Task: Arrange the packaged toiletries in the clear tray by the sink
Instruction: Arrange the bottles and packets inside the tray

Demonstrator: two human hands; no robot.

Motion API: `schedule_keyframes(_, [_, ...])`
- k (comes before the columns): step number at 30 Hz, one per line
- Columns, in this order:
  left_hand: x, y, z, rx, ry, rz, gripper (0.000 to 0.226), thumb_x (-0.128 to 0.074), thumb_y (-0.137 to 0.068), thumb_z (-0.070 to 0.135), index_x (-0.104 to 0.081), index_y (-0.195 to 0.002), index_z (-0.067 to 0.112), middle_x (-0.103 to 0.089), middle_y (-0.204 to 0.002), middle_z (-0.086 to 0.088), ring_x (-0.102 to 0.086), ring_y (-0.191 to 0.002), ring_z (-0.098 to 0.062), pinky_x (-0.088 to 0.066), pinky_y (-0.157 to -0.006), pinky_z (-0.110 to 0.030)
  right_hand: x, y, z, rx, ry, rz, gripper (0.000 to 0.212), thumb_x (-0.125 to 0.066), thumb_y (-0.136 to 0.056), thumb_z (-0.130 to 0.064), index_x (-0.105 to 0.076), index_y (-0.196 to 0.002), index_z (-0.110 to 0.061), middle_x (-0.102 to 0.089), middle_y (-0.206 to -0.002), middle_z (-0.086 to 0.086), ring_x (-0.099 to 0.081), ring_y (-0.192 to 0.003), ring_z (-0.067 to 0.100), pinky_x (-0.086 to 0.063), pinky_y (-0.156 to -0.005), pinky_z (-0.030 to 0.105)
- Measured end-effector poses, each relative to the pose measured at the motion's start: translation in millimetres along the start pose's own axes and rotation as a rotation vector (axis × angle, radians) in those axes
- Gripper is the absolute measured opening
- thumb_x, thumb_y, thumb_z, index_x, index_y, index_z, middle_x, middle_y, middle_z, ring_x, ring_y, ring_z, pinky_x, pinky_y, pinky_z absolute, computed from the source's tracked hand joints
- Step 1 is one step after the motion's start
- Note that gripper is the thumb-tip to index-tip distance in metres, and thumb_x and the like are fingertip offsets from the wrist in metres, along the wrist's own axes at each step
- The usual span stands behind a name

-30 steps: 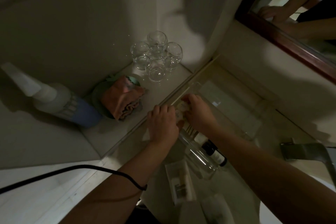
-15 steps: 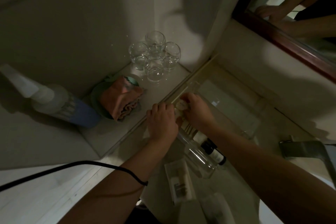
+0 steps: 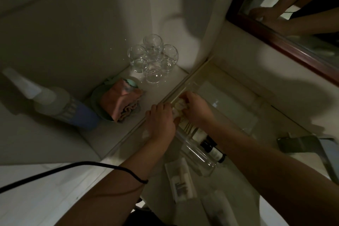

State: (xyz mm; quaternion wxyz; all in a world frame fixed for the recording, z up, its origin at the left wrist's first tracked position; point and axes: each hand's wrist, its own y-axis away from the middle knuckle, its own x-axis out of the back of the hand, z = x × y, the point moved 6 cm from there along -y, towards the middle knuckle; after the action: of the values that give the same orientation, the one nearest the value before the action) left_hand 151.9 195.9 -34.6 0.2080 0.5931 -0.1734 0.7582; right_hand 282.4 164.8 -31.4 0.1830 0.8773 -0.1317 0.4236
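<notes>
Hands meet at the far end of the clear plastic tray (image 3: 194,150) on the counter. Left hand (image 3: 160,122) & right hand (image 3: 197,109) both pinch one small white packet (image 3: 178,106) just inside the tray's far corner. Dark bottles w/ white labels (image 3: 211,147) already lie in the tray. Two flat white packets (image 3: 182,180) wait on the counter's near edge, so approx. half done.

Both hands, left hand (image 3: 161,124) and right hand (image 3: 197,109), pinch a small pale packet (image 3: 178,108) at the clear tray (image 3: 238,115) far-left corner.
</notes>
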Motion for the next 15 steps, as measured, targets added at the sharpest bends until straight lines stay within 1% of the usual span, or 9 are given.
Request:
schedule_keyframes(2, [0,4,0,-0.025,0.004,0.02,0.04,-0.069,-0.074,0.047,-0.057,-0.098,0.017,-0.062,-0.097,-0.007,-0.055,-0.092,-0.03,-0.041,-0.074,-0.039,1,3,2,-0.018,0.001,-0.003,0.05,-0.065,-0.074,-0.006,-0.055,-0.122,-0.017,-0.058,-0.12,0.008,-0.06,-0.108,0.026,-0.047,-0.084,0.029])
schedule_keyframes(4, [4,10,-1,-0.042,0.03,0.05,0.04,-0.071,-0.072,0.044,-0.058,-0.097,0.017,-0.061,-0.096,-0.008,-0.055,-0.091,-0.031,-0.043,-0.073,-0.04,3,11,2,-0.02,0.022,0.014,0.048,-0.065,-0.076,-0.009,-0.055,-0.122,-0.018,-0.057,-0.121,0.008,-0.059,-0.108,0.027,-0.046,-0.082,0.029])
schedule_keyframes(7, [9,24,-1,-0.122,0.144,0.069,0.035,-0.069,-0.074,0.035,-0.059,-0.101,0.016,-0.061,-0.099,-0.009,-0.055,-0.094,-0.032,-0.046,-0.076,-0.041,7,30,-1,0.012,0.025,0.056,0.047,-0.066,-0.078,-0.012,-0.054,-0.123,-0.019,-0.055,-0.124,0.007,-0.057,-0.111,0.026,-0.045,-0.085,0.03])
schedule_keyframes(9, [5,39,1,-0.162,0.284,-0.032,0.033,-0.066,-0.077,0.031,-0.06,-0.105,0.015,-0.06,-0.103,-0.01,-0.056,-0.097,-0.032,-0.049,-0.08,-0.042,13,49,-3,0.042,0.002,0.104,0.046,-0.067,-0.078,-0.014,-0.056,-0.122,-0.019,-0.056,-0.124,0.006,-0.057,-0.113,0.025,-0.043,-0.088,0.028])
schedule_keyframes(11, [-6,57,-2,-0.12,0.405,-0.202,0.034,-0.064,-0.081,0.034,-0.059,-0.108,0.014,-0.058,-0.11,-0.01,-0.055,-0.103,-0.03,-0.049,-0.086,-0.04,20,73,-6,0.058,-0.014,0.145,0.043,-0.067,-0.078,-0.015,-0.058,-0.12,-0.019,-0.057,-0.121,0.004,-0.058,-0.11,0.024,-0.042,-0.085,0.026])
schedule_keyframes(12, [-12,68,-5,-0.085,0.418,-0.281,0.04,-0.066,-0.081,0.039,-0.058,-0.111,0.014,-0.057,-0.114,-0.01,-0.055,-0.107,-0.029,-0.047,-0.09,-0.04,23,87,-6,0.058,-0.01,0.159,0.041,-0.066,-0.079,-0.018,-0.058,-0.118,-0.02,-0.059,-0.118,0.002,-0.059,-0.106,0.022,-0.041,-0.082,0.025])
schedule_keyframes(13, [-18,78,-7,-0.064,0.38,-0.35,0.05,-0.068,-0.078,0.045,-0.056,-0.116,0.015,-0.055,-0.118,-0.01,-0.053,-0.111,-0.028,-0.046,-0.094,-0.04,26,101,-7,0.058,-0.002,0.171,0.037,-0.066,-0.08,-0.021,-0.058,-0.116,-0.022,-0.061,-0.113,0.0,-0.06,-0.101,0.021,-0.041,-0.079,0.024])
schedule_keyframes(15, [-26,100,-9,-0.065,0.222,-0.47,0.073,-0.069,-0.073,0.056,-0.047,-0.129,0.016,-0.048,-0.127,-0.01,-0.048,-0.117,-0.029,-0.043,-0.098,-0.041,28,130,-9,0.061,0.003,0.169,0.029,-0.064,-0.083,-0.028,-0.058,-0.111,-0.025,-0.066,-0.098,-0.007,-0.064,-0.086,0.016,-0.043,-0.07,0.023])
